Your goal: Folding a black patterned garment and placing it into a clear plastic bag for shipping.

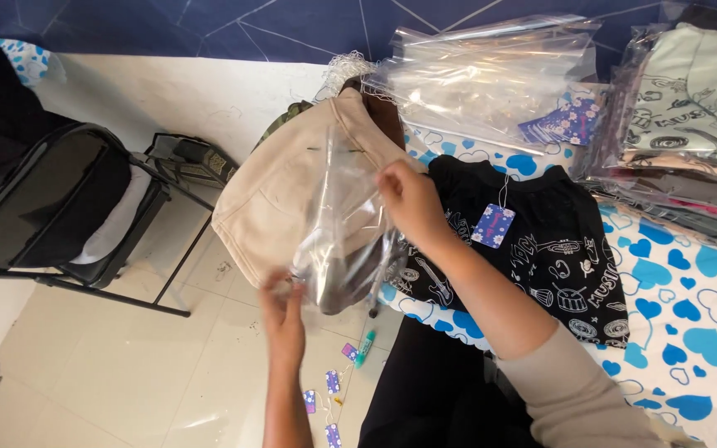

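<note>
Your right hand is closed in a pinch on the upper edge of a clear plastic bag, fingers curled over the film. Your left hand is blurred, but it grips the bag's lower corner, fingers closed round it. The bag hangs between the two hands above the floor, just off the desk's edge, its long axis running from upper right down to lower left; which end is open I cannot tell. A dark garment sits in its lower part. Directly behind the bag lies one beige garment, draped over the desk's edge.

Just to the right, one black printed garment lies flat on the heart-patterned cloth covering the desk, with a blue tag on it. Beyond it is a pile of empty clear bags, and at far right a stack of bagged garments. On the floor lie four small blue tags and one teal marker. One black folding chair stands to the left.
</note>
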